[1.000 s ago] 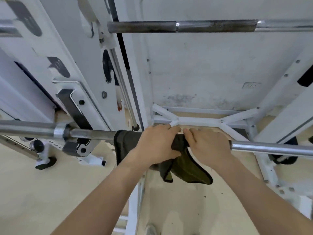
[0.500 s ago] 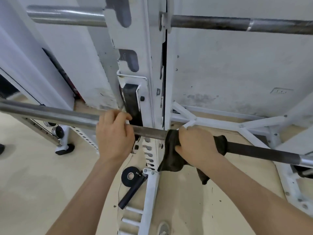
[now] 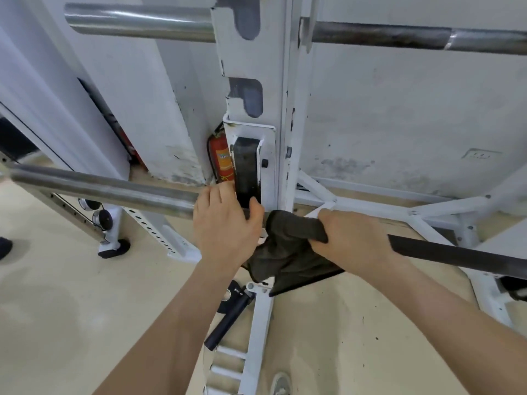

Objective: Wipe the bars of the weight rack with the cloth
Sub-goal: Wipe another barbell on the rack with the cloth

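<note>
**Both hands on lower bar, cloth under right hand**

Nearest: two bare forearms reach up from the bottom edge. Below them on the beige floor [image 3: 57, 309], a black cylindrical handle [image 3: 228, 320] lies beside the white base rail [image 3: 256, 337] of the rack; a shoe tip [image 3: 281, 384] shows at the bottom edge.

Left hand [image 3: 225, 226] is curled around the lower bar [image 3: 99, 189], fingers wrapped over the top, just left of the white upright [image 3: 256, 95]. Right hand [image 3: 353, 238] is closed around the dark cloth [image 3: 288, 252], pressing it onto the same bar just right of the upright; loose cloth hangs below the bar between the two hands. Hands are near each other, not touching. Right of the right hand the bar runs on dark and knurled [image 3: 456, 255].

Behind: black padded hook bracket [image 3: 246, 169] on the upright, right above the left hand. A red fire extinguisher [image 3: 221, 163] stands behind the upright against the wall [image 3: 399, 109]. White cross braces [image 3: 370, 206] at floor level, right.

Farthest up: upper bar [image 3: 385, 37] spans the top, passing through the upright.
</note>
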Motion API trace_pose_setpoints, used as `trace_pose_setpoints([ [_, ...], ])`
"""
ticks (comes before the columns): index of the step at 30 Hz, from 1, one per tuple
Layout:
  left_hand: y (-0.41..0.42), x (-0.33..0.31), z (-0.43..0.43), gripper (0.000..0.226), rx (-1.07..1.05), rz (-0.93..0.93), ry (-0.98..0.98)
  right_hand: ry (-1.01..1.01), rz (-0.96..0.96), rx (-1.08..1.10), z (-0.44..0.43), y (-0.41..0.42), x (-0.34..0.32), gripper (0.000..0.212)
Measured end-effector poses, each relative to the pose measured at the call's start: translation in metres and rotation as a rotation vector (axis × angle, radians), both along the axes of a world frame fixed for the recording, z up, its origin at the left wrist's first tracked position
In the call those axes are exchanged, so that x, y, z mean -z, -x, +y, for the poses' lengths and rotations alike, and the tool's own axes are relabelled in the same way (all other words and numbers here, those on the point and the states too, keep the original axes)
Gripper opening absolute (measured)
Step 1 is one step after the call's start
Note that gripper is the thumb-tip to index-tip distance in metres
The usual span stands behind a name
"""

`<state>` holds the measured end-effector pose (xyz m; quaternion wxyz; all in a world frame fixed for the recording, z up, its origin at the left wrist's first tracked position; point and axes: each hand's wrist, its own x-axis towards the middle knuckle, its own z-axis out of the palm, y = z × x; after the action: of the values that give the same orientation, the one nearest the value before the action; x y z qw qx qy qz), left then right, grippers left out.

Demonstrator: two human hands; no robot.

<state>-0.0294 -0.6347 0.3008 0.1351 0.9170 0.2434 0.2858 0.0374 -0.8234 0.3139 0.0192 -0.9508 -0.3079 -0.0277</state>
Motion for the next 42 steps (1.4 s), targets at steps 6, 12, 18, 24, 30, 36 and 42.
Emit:
trace_pose_setpoints([
  [6, 0.002, 0.004, 0.0, 0.034, -0.02, -0.128, -0.028, 0.05, 0.094, -0.065, 0.06, 0.011, -0.007, 0.021],
  [12, 0.002, 0.004, -0.001, 0.038, -0.016, -0.195, 0.066, -0.014, 0.049, -0.111, 0.08, 0.013, 0.002, 0.016],
  [18, 0.001, 0.003, 0.001, 0.045, 0.06, -0.117, 0.094, 0.095, 0.07, -0.058, 0.021, 0.004, -0.002, 0.021],
  [24, -0.001, 0.003, 0.001, 0.045, 0.057, -0.085, 0.055, 0.029, 0.155, -0.109, 0.081, 0.005, -0.005, 0.021],
  [30, 0.0, 0.005, 0.002, 0.039, 0.054, -0.083, 0.041, 0.025, 0.106, -0.133, 0.05, 0.005, 0.0, 0.019],
  [36, -0.002, 0.006, 0.001, 0.038, 0.059, -0.076, 0.028, 0.235, 0.067, 0.105, -0.025, -0.007, -0.006, 0.028],
  [42, -0.002, 0.006, 0.0, 0.038, 0.044, -0.065, 0.028, 0.112, 0.085, -0.04, 0.072, 0.009, -0.005, 0.014],
])
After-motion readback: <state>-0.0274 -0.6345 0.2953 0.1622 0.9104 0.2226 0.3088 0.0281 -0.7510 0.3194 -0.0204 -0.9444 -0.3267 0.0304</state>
